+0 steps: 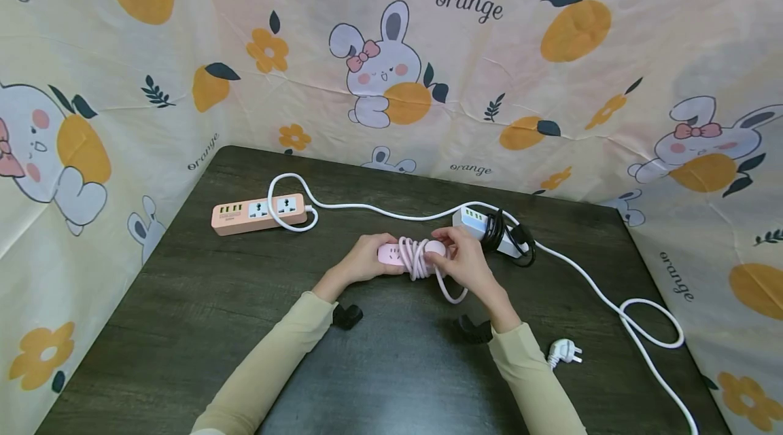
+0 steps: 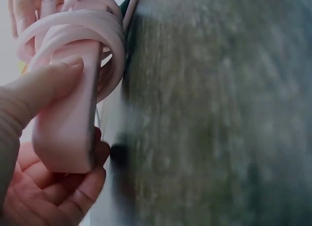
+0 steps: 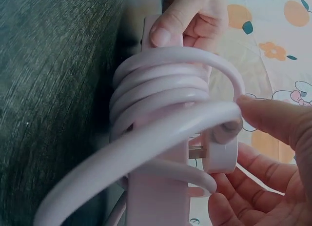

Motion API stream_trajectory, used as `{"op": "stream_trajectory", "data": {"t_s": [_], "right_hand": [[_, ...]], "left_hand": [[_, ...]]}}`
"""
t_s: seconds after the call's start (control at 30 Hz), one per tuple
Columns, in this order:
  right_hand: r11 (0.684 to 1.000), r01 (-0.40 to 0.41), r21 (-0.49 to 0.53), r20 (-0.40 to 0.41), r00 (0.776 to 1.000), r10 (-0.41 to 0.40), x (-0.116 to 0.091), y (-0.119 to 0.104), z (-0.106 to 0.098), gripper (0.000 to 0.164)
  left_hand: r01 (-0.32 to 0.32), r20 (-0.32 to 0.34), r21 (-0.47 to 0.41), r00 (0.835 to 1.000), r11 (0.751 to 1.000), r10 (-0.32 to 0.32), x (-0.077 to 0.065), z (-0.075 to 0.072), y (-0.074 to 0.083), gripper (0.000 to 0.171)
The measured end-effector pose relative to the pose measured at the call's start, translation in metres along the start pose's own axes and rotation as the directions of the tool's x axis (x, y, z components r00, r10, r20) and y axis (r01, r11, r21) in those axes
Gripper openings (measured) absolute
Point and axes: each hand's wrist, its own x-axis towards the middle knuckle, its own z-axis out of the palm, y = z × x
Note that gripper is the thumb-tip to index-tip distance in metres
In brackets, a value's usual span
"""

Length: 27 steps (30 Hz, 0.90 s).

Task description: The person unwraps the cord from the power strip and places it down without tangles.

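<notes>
A pink power strip [image 1: 389, 254] is held between both hands above the middle of the dark table. Several turns of its own pink cord [image 1: 412, 257] wrap round its body, and a loose loop hangs at the right. My left hand [image 1: 365, 259] grips the left end, thumb [image 2: 58, 79] on one side and fingers curled round the other. With thumb and fingers, my right hand [image 1: 466, 258] pinches the round pink plug [image 3: 222, 155] at the cord's end. In the right wrist view, metal pins [image 3: 197, 152] show between plug and strip.
An orange power strip [image 1: 245, 216] lies at the back left, its white cord [image 1: 379, 209] running along the back. Behind my right hand is a white power strip [image 1: 471, 219] with a black cable [image 1: 493, 231]. A white plug [image 1: 561, 351] lies near my right sleeve. Printed cloth hangs behind the table.
</notes>
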Motion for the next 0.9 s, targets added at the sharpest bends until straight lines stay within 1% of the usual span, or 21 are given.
{"op": "stream_trajectory", "data": {"t_s": [0.17, 0.27, 0.33, 0.4, 0.47, 0.53, 0.63, 0.77, 0.9], "right_hand": [[1.000, -0.001, -0.004, 0.001, 1.000, 0.001, -0.002, -0.001, -0.003, 0.038], [1.000, 0.005, -0.015, -0.002, 1.000, -0.005, -0.003, -0.004, -0.005, 0.039], [0.999, 0.013, -0.040, 0.000, 1.000, -0.013, -0.003, -0.007, -0.007, 0.039], [0.995, 0.027, -0.091, 0.005, 1.000, -0.027, -0.003, -0.011, -0.010, 0.040], [0.985, 0.063, -0.163, 0.013, 0.998, -0.061, -0.003, -0.016, -0.012, 0.039], [0.966, 0.101, -0.237, 0.024, 0.995, -0.098, -0.003, -0.020, -0.013, 0.039], [0.938, 0.143, -0.317, 0.037, 0.990, -0.139, -0.003, -0.027, -0.014, 0.038], [0.917, 0.133, -0.376, 0.044, 0.991, -0.125, -0.003, -0.039, -0.016, 0.036], [0.904, 0.127, -0.407, 0.067, 0.992, -0.109, 0.000, -0.050, -0.018, 0.031]], "left_hand": [[-0.042, -0.043, -0.071, 0.998, 0.997, 0.039, -0.004, -0.002, 0.001, 0.043], [-0.085, -0.083, -0.100, 0.994, 0.991, 0.077, -0.006, -0.006, 0.005, 0.043], [-0.104, -0.103, -0.113, 0.990, 0.988, 0.092, -0.008, -0.010, 0.009, 0.043], [-0.117, -0.119, -0.119, 0.988, 0.986, 0.102, -0.009, -0.013, 0.012, 0.043], [-0.117, -0.128, -0.120, 0.987, 0.986, 0.102, -0.012, -0.017, 0.014, 0.044], [-0.118, -0.138, -0.121, 0.985, 0.986, 0.101, -0.015, -0.021, 0.016, 0.044], [-0.139, -0.156, -0.111, 0.980, 0.984, 0.121, -0.019, -0.026, 0.020, 0.044], [-0.185, -0.178, -0.085, 0.970, 0.979, 0.168, -0.023, -0.033, 0.025, 0.045], [-0.193, -0.190, -0.055, 0.965, 0.980, 0.180, -0.024, -0.038, 0.030, 0.045]]}}
